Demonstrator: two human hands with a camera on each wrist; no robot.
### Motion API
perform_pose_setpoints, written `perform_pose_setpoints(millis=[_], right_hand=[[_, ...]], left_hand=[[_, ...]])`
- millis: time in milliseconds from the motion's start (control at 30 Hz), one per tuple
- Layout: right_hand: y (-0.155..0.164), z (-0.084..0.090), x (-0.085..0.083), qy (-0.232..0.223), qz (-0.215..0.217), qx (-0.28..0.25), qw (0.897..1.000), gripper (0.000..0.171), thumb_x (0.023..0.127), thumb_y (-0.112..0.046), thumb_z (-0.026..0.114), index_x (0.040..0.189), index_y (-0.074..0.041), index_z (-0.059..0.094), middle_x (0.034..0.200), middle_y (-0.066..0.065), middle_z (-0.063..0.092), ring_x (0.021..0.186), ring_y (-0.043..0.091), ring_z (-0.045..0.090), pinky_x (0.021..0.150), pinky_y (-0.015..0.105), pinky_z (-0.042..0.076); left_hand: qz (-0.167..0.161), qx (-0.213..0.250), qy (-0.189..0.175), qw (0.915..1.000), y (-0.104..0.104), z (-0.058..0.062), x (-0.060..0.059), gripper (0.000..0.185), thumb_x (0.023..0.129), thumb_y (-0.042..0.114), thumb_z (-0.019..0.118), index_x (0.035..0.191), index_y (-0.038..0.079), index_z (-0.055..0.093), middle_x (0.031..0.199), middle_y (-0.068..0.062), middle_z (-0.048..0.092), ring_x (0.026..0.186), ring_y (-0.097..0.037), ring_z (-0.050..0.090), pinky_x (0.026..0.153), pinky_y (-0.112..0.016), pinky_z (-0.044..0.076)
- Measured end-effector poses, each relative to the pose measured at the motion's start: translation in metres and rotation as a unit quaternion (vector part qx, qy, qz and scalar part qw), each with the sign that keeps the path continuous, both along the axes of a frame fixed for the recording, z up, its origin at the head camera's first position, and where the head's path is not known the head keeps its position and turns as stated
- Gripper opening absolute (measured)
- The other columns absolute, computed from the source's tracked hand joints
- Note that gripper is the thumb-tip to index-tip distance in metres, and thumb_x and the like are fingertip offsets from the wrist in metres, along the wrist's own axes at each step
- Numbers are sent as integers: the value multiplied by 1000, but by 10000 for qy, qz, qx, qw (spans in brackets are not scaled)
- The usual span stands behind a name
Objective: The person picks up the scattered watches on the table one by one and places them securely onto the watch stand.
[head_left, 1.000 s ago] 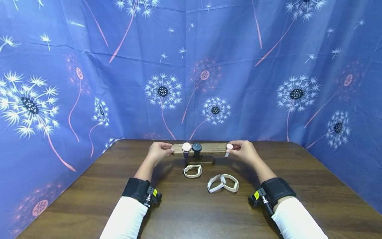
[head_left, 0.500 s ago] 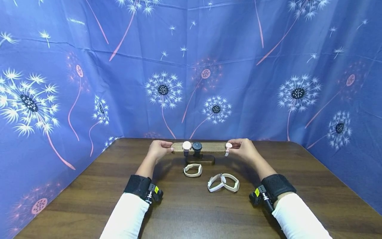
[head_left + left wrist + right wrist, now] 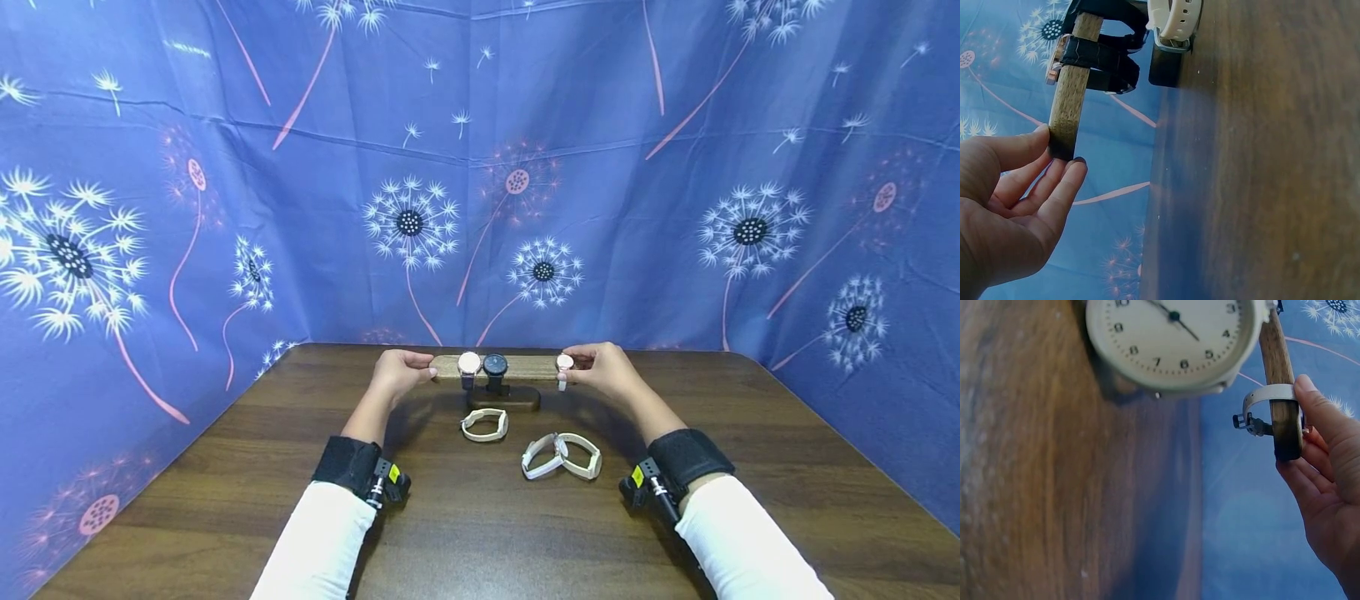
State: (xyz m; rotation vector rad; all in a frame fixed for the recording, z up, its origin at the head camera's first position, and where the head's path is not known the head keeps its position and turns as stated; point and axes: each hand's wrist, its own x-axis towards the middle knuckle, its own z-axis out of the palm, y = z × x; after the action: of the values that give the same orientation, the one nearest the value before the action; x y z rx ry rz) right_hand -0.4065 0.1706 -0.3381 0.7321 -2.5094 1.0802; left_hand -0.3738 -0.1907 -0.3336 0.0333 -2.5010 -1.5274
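A wooden watch stand has a horizontal bar (image 3: 528, 367) on a dark base (image 3: 517, 400). My left hand (image 3: 395, 373) pinches the bar's left end, thumb on one side and fingertips under the tip in the left wrist view. Near the right end, my right hand (image 3: 606, 368) holds a small watch (image 3: 565, 363) whose white strap (image 3: 1277, 392) loops around the bar. Its buckle hangs behind the bar in the right wrist view. Two more watches hang left of centre: a pale-faced one (image 3: 469, 363) with a dark strap and a black one (image 3: 495, 365).
On the brown table (image 3: 480, 525) before the stand lies a cream-strapped watch (image 3: 502, 427). Nearer, a white watch (image 3: 531, 471) and a cream watch (image 3: 595, 463) lean together. A numbered watch face (image 3: 1175, 344) looms large in the right wrist view. A blue dandelion cloth (image 3: 630, 275) hangs behind.
My right hand has slid the small white-strapped watch a little leftward along the bar, inward from its right end. The left hand keeps its grip on the left end.
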Motion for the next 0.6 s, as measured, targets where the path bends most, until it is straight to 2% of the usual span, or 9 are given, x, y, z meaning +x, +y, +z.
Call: perform_pose_setpoints(millis=[300, 600], right_hand=[[-5, 2, -1, 140, -183, 301, 9993, 43, 76, -21, 85, 111, 0, 72, 89, 6, 73, 77, 12, 65, 69, 28, 52], [-9, 2, 0, 209, -108, 328, 9992, 42, 76, -20, 85, 110, 1, 72, 90, 7, 73, 77, 12, 65, 67, 28, 53]], left_hand=[[2, 106, 9, 9999, 0, 1, -1, 29, 83, 6, 77, 112, 3, 72, 107, -13, 72, 106, -30, 65, 98, -43, 48], [-26, 85, -30, 10000, 1, 1, 0, 29, 83, 7, 77, 112, 2, 72, 109, -13, 71, 108, -31, 64, 98, -44, 48]])
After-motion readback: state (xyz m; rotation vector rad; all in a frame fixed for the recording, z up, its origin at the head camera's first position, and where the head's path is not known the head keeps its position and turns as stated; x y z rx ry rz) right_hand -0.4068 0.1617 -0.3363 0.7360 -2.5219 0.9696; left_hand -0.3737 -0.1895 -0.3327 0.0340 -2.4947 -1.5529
